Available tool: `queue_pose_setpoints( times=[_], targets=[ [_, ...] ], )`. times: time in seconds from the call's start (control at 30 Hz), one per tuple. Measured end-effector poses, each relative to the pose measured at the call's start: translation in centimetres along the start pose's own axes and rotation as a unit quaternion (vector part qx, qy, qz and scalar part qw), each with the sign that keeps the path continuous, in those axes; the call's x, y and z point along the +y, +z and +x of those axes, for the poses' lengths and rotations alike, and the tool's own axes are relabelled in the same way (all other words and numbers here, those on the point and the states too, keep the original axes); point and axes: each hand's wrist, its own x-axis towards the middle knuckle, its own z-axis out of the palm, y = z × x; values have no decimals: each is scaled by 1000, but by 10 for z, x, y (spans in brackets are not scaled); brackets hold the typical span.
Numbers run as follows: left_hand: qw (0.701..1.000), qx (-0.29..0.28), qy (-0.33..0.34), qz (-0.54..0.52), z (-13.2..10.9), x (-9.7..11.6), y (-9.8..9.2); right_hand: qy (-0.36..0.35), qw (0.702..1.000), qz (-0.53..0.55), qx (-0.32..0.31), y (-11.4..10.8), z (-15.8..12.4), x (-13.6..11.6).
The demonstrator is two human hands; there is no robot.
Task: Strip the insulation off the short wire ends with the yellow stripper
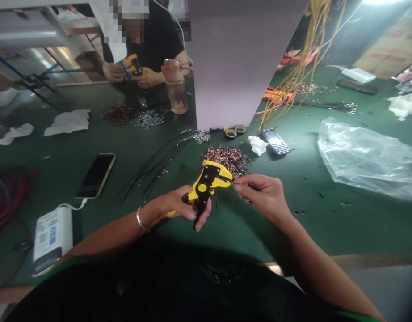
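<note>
1. Left hand (178, 206): clenched around the grips of a yellow-and-black automatic wire stripper (208, 181). A metal bangle (138, 219) sits on the wrist.
2. Right hand (262, 196): thumb and fingers pinched together, apparently on a thin wire (237, 183). The wire is too fine to follow far, and its far end is hard to make out.
3. Position: the wire stripper is held above the green surface (293, 223), in front of the person's body and between the hands. Its long axis tilts, with the grips low and toward the body and the head up and away to the person's right.
4. Relation: the head of the tool points toward the right hand, which is the nearer hand to that end. The left hand is nearer the grips. The wire runs roughly crosswise from the right fingers to the head; actual contact cannot be confirmed.
5. Ahead of the tool: a heap of short copper-tipped wire pieces (226, 160) lies just beyond the head. A loose bundle of black wires (155, 167) lies to its left.
6. Farther out: two tape rolls (235, 130), a crumpled tissue (258, 145), a keypad phone (275, 141), a smartphone (95, 175) cabled to a white power bank (52, 235), and a clear plastic bag (367, 161).
7. Across the surface: a co-worker (159, 44) holds a similar yellow tool (134, 65) in both hands.
</note>
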Motion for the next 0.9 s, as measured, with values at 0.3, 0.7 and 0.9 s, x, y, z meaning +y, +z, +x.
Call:
queue_pose_setpoints(
  times=[0.3, 0.7, 0.9],
  targets=[
    [1000, 7, -1, -6, 0, 0, 1, 10, 1000, -2, -15, 0, -1, 0],
    [1000, 8, -4, 12, 1, 2, 2, 11, 999, -8, -33, -2, 0, 2],
    [1000, 26, 9, 9, -1, -1, 1, 12, 999, 9, -34, -2, 0, 2]
  ],
)
